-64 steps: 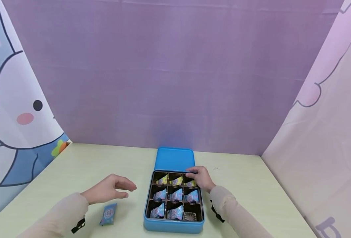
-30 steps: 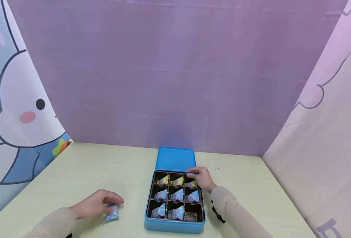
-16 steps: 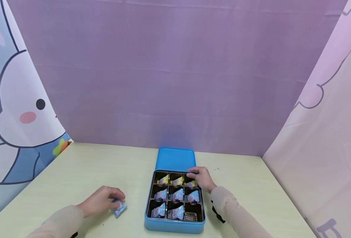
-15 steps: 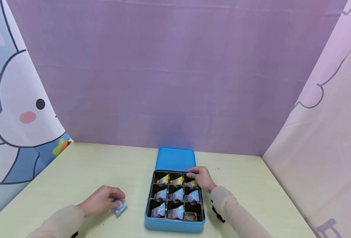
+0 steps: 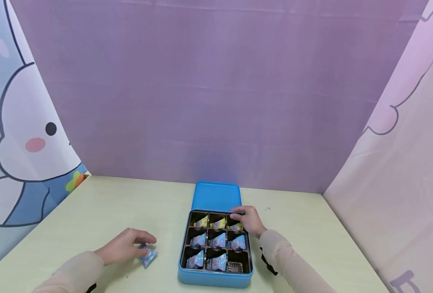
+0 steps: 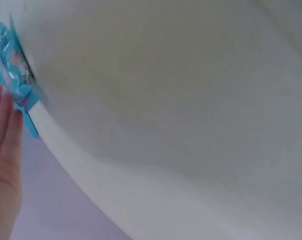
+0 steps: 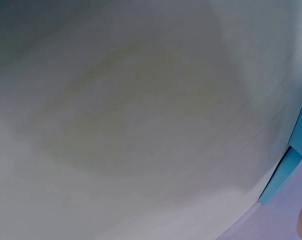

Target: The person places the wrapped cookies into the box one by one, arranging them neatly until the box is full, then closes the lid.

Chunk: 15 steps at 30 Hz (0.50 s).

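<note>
My left hand (image 5: pixel 122 247) pinches a small blue wrapped candy (image 5: pixel 148 257) between thumb and fingers, left of the blue tin (image 5: pixel 216 278). In the left wrist view the same candy (image 6: pixel 14 70) shows at the fingertips. Inside the tin a dark divided tray (image 5: pixel 206 244) carries yellow wrapped candies (image 5: pixel 218 223) in its back row and blue wrapped candies (image 5: pixel 217 241) in the middle and front rows. The front right compartment shows its ridged bottom. My right hand (image 5: pixel 251 219) holds the tin's back right rim, partly covering the back right candy.
The tin's blue lid (image 5: pixel 216 195) lies behind the tin, near the back edge of the pale table (image 5: pixel 297 228). A purple cloth (image 5: pixel 216 89) hangs along the back. Printed cloths (image 5: pixel 36 101) flank the table on both sides.
The left hand came down onto the candy lying on the table, picked it up, and shifted it slightly right, turning it. Over the last half second it barely moved. The right hand stayed put.
</note>
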Available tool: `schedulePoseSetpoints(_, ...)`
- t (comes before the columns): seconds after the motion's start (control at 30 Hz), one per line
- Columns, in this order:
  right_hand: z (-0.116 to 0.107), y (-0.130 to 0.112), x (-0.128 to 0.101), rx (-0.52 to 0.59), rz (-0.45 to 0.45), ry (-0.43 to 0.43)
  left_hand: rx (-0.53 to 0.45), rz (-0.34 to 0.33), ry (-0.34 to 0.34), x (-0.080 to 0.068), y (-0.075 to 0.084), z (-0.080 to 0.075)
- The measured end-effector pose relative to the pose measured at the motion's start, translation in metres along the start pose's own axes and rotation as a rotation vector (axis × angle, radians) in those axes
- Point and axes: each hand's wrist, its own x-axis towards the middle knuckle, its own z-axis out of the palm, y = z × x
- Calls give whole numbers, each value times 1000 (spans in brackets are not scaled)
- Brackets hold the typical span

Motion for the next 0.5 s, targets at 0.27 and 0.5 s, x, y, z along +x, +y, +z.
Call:
schedulePoseSetpoints(0.27,0,-1,-1,6,-11,-2,55,-11,-114,-1,10,-1)
schedulePoseSetpoints(0.5,0,-1,-1,9,-13,-8,135,11,-100,-3,13,1)
